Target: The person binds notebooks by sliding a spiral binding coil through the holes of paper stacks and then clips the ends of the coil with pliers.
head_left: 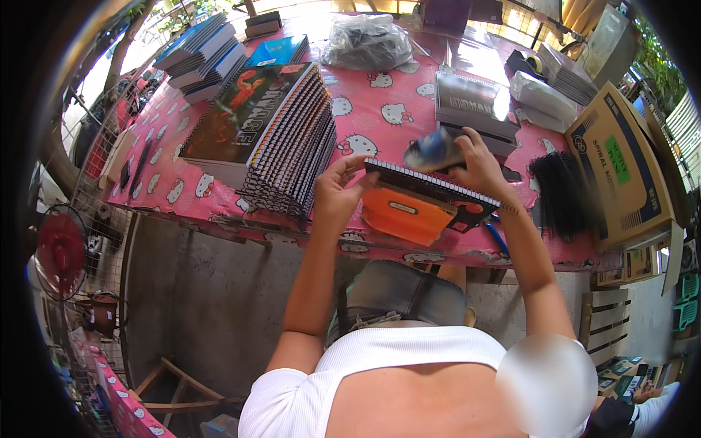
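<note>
A dark-covered spiral notebook [431, 180] stands tilted on its edge near the front of the table, its wire coil along the top. My left hand [343, 186] is closed around its left end. Behind its right part, my right hand [480, 164] has bent fingers at a blue and white object [431, 151], too smeared by motion to name. An orange panel [407, 215] with a small label shows below the notebook, against its near side. A tall stack of spiral notebooks [274, 139] stands to the left of my left hand.
Black binding coils [562, 193] lie beside a cardboard box [621, 168] at the right. More notebooks [475, 102] sit behind my right hand. Blue-covered stacks [204, 55] and a clear plastic bag [367, 42] are farther back. Another person's hand [645, 393] shows at lower right.
</note>
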Demonstrator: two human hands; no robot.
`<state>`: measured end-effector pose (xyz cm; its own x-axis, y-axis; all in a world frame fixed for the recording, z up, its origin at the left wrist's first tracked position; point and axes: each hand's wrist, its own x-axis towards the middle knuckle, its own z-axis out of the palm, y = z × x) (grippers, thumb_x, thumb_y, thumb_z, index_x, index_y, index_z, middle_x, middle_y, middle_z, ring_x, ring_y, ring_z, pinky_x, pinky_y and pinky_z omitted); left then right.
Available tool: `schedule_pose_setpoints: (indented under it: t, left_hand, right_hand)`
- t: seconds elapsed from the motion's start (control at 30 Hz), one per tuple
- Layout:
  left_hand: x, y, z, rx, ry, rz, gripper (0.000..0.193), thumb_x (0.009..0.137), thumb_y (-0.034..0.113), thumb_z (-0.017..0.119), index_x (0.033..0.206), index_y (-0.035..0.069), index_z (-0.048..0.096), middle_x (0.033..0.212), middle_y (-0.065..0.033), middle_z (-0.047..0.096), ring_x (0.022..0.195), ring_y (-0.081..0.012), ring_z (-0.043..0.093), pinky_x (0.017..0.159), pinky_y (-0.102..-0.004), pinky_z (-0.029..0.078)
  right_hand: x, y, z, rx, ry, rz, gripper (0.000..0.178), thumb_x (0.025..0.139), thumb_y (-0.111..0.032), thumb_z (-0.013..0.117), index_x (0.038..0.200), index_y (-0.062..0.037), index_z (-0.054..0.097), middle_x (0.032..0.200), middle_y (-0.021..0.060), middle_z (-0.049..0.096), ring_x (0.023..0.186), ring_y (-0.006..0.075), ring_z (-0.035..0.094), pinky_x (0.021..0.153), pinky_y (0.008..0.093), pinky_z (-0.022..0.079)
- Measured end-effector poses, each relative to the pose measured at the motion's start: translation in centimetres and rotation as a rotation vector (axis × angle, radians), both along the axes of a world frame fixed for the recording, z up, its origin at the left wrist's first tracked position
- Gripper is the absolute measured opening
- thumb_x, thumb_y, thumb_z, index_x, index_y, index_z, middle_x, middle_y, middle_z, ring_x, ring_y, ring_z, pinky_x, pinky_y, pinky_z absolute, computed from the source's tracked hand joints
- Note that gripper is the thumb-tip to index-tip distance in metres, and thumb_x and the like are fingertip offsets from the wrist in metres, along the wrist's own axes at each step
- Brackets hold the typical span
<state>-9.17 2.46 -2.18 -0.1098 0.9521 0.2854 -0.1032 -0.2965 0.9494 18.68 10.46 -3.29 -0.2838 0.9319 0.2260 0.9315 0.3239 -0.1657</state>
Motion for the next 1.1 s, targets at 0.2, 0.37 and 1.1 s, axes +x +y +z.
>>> schedule_pose_setpoints:
  t: [0.2, 0.37, 1.1]
  left_hand:
    - [1.0, 0.8, 5.7, 0.511, 0.066, -0.103, 0.020, 0.076, -0.001, 0.076, 0.089, 0.000, 0.061, 0.091, -0.0109, 0.068, 0.084, -0.0133, 0.065, 0.070, -0.0236, 0.054]
    - [1.9, -7.4, 12.4, 0.828, -0.110, 0.340, 0.017, 0.077, -0.008, 0.070, 0.088, 0.001, 0.062, 0.089, -0.0122, 0.069, 0.083, -0.0208, 0.068, 0.069, -0.0299, 0.056]
    - [6.1, -6.7, -0.4, 0.675, 0.486, 0.104, 0.021, 0.068, -0.011, 0.075, 0.084, -0.002, 0.067, 0.093, -0.0131, 0.069, 0.083, -0.0214, 0.068, 0.070, -0.0289, 0.055]
  right_hand:
    - [6.2, -9.4, -2.8, 0.105, 0.297, -0.030, 0.066, 0.072, -0.023, 0.076, 0.129, -0.0059, 0.047, 0.139, 0.0216, 0.042, 0.126, 0.0413, 0.042, 0.101, 0.0454, 0.039]
    - [8.6, -15.6, -5.2, -0.058, 0.144, -0.134, 0.059, 0.083, -0.035, 0.067, 0.128, -0.0031, 0.047, 0.136, 0.0210, 0.044, 0.131, 0.0387, 0.035, 0.107, 0.0489, 0.028]
    - [-0.3, -18.0, 1.5, -1.229, 1.648, 0.128, 0.030, 0.088, -0.020, 0.067, 0.109, 0.0002, 0.059, 0.099, 0.0117, 0.065, 0.088, 0.0199, 0.064, 0.077, 0.0316, 0.052]
